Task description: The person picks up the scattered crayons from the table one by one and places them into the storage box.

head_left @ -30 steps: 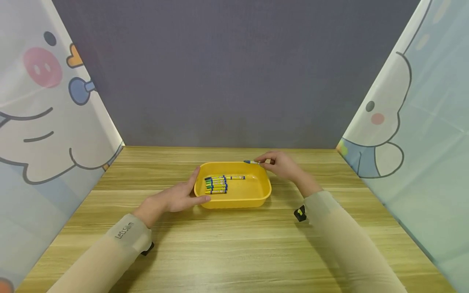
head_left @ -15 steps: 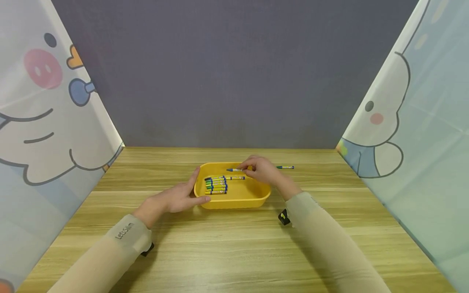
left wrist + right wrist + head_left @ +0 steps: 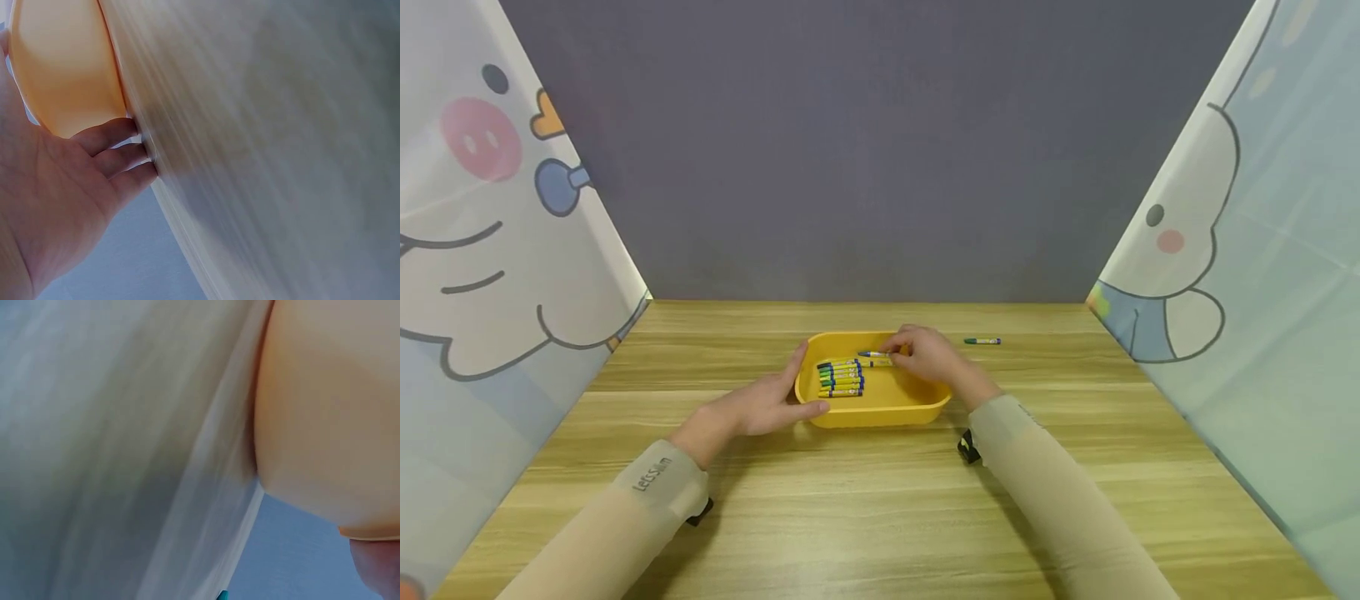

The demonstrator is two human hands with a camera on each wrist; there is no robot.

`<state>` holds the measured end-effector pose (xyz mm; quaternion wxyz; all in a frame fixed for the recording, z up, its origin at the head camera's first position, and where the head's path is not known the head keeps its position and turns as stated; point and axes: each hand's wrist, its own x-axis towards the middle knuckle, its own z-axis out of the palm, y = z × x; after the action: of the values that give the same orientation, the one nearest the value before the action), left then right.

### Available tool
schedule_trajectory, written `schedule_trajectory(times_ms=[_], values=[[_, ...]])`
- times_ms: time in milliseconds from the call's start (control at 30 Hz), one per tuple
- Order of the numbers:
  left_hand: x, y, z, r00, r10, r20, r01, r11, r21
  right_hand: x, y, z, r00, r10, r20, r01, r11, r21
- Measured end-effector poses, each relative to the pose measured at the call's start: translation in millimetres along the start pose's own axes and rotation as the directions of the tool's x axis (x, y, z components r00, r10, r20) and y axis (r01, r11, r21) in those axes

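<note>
A yellow tray (image 3: 887, 410) sits mid-table with several blue-and-yellow crayons (image 3: 841, 379) lined up at its left end. My left hand (image 3: 772, 403) grips the tray's left wall, thumb along the front; the left wrist view shows its fingers (image 3: 119, 153) against the tray's outside (image 3: 62, 75). My right hand (image 3: 925, 354) reaches over the tray and pinches a blue-tipped crayon (image 3: 874, 355) just above the row. The right wrist view shows only the tray's outer wall (image 3: 325, 412).
A single green crayon (image 3: 982, 341) lies on the wooden table (image 3: 865, 517) to the right of the tray. Cartoon-printed panels stand at left and right, and a grey wall closes the back.
My right hand carried the crayon from the tray's far right rim leftward and down into the tray, toward the row. The green crayon on the table came into view. The left hand stayed put.
</note>
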<state>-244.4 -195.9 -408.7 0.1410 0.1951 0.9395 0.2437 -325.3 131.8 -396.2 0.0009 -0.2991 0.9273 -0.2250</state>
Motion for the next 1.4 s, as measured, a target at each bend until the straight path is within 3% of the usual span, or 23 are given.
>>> schedule_trajectory(times_ms=[433,767,1167,1400], values=[[-1.6,-4.4,-2.5,1.000,0.013,-0.018,-0.013,1.000,0.001,6.5,-2.7,0.5,0.996,-0.041,0.074,0.052,0.987,-0.153],[-2.1,-3.2,-2.5,1.000,0.006,-0.008,-0.006,1.000,-0.002,5.4,-6.2,4.6,0.994,-0.050,0.098,0.076,0.959,-0.273],[-1.1,-2.2,-2.2,1.000,0.013,-0.005,-0.013,1.000,0.000,4.3,-3.2,7.3,0.995,-0.051,0.083,0.073,0.956,-0.284],[0.0,-0.7,-1.8,1.000,0.014,-0.007,-0.014,1.000,0.000,1.5,-4.5,4.6,0.997,-0.033,0.069,0.048,0.972,-0.229]])
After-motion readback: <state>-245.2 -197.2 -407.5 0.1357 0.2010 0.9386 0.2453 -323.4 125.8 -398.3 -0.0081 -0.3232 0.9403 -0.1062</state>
